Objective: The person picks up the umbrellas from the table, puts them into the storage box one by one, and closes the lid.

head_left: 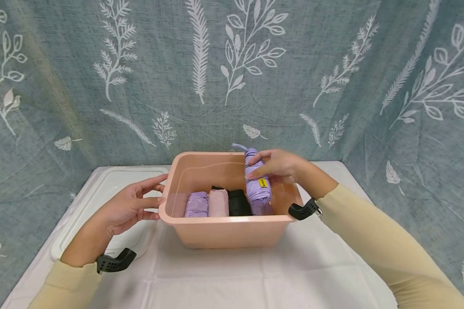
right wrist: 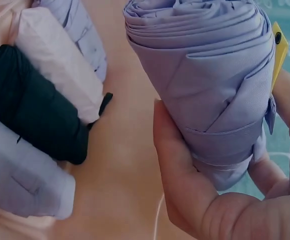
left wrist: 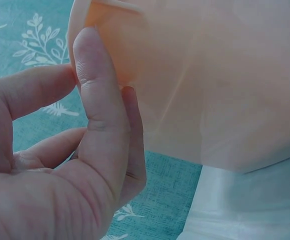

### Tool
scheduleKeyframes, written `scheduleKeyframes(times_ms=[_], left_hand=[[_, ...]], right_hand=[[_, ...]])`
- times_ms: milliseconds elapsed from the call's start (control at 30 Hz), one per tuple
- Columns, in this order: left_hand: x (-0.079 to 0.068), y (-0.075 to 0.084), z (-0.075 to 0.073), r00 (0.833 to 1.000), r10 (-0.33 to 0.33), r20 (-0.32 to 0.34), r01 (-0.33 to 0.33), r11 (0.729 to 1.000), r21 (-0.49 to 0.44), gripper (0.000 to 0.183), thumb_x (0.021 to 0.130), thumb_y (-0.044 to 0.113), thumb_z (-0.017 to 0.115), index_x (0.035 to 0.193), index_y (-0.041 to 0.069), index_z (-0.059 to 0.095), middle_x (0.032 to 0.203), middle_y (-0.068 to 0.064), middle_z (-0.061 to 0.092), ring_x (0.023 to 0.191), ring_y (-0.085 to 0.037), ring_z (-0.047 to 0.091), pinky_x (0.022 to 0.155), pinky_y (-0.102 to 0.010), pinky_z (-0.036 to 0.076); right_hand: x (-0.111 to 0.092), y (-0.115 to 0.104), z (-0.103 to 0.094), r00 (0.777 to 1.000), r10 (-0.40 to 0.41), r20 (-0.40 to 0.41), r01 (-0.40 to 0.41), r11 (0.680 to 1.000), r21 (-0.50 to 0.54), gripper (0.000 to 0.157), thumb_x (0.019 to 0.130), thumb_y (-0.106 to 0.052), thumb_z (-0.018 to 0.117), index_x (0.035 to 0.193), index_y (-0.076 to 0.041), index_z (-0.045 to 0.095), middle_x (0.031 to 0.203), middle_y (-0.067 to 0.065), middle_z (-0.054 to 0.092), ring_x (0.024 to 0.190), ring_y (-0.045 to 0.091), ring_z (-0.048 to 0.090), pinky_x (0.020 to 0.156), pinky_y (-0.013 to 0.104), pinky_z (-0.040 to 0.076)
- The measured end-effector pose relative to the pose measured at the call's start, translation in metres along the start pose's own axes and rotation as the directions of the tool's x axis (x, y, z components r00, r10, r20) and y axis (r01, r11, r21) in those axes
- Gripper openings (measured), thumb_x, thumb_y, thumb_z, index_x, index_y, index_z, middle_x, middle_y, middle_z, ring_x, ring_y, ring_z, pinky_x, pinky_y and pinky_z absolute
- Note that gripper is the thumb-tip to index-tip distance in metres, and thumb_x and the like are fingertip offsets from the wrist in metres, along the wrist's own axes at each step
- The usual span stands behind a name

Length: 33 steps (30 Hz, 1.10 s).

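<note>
My right hand (head_left: 282, 165) holds a lavender folded umbrella (head_left: 258, 182) over the right part of a peach plastic storage bin (head_left: 232, 231). A yellow tag (head_left: 263, 183) hangs on the umbrella, and its strap sticks up at the top. In the right wrist view the thumb and fingers wrap the umbrella's (right wrist: 210, 90) lower part. My left hand (head_left: 129, 206) grips the bin's left rim with thumb and fingers. Inside stand a lavender umbrella (head_left: 196, 205), a pink one (head_left: 218, 203) and a black one (head_left: 239, 203); another lavender one (right wrist: 25, 170) shows beside the black one.
A white lid (head_left: 112, 184) lies on the table at the left, partly behind my left forearm. White cloth (head_left: 216, 279) covers the table. A grey-green curtain with white leaf prints (head_left: 158, 64) hangs behind and at both sides.
</note>
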State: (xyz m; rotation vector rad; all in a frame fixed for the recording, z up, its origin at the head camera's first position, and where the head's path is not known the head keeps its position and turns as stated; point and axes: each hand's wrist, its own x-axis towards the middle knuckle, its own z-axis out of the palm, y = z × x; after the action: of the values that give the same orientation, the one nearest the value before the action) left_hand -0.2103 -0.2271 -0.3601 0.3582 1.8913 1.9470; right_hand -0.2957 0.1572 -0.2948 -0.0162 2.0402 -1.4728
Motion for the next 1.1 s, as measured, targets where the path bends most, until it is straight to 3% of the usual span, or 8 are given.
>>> scheduleKeyframes(times_ms=[433, 633, 833, 1100], left_hand=[[0.002, 0.0, 0.0, 1.0, 0.001, 0.002, -0.001, 1.0, -0.005, 0.074, 0.101, 0.003, 0.061, 0.164, 0.009, 0.023, 0.125, -0.004, 0.049, 0.086, -0.01, 0.072, 0.074, -0.031, 0.065], [0.002, 0.0, 0.001, 1.0, 0.0, 0.002, 0.0, 1.0, -0.005, 0.074, 0.101, 0.003, 0.062, 0.164, 0.008, 0.023, 0.124, -0.004, 0.049, 0.086, -0.009, 0.072, 0.075, -0.032, 0.065], [0.002, -0.001, 0.0, 1.0, 0.004, 0.007, -0.004, 1.0, -0.01, 0.074, 0.101, 0.003, 0.062, 0.164, 0.007, 0.023, 0.125, -0.005, 0.048, 0.085, -0.009, 0.071, 0.074, -0.031, 0.065], [0.002, -0.003, -0.001, 1.0, 0.011, 0.009, -0.011, 1.0, -0.015, 0.074, 0.101, 0.002, 0.062, 0.164, 0.008, 0.022, 0.126, -0.006, 0.047, 0.082, -0.011, 0.072, 0.073, -0.03, 0.065]], right_hand=[[0.013, -0.003, 0.009, 0.993, 0.108, 0.054, -0.1, 0.987, -0.129, 0.043, 0.085, -0.001, 0.082, 0.12, -0.007, 0.059, 0.108, 0.014, 0.061, 0.087, 0.027, 0.068, 0.075, 0.04, 0.064], [0.021, -0.001, 0.014, 0.98, 0.16, 0.117, -0.131, 0.967, -0.22, 0.037, 0.085, 0.0, 0.081, 0.114, -0.006, 0.058, 0.105, 0.013, 0.061, 0.087, 0.026, 0.066, 0.074, 0.038, 0.063], [0.029, 0.0, 0.018, 0.969, 0.207, 0.135, -0.171, 0.956, -0.237, 0.033, 0.085, 0.004, 0.08, 0.108, -0.007, 0.059, 0.105, 0.013, 0.061, 0.09, 0.026, 0.065, 0.075, 0.039, 0.063], [0.036, 0.006, 0.019, 0.945, 0.301, 0.13, -0.245, 0.911, -0.331, 0.028, 0.085, 0.0, 0.081, 0.103, -0.008, 0.061, 0.106, 0.014, 0.06, 0.096, 0.028, 0.064, 0.081, 0.042, 0.063]])
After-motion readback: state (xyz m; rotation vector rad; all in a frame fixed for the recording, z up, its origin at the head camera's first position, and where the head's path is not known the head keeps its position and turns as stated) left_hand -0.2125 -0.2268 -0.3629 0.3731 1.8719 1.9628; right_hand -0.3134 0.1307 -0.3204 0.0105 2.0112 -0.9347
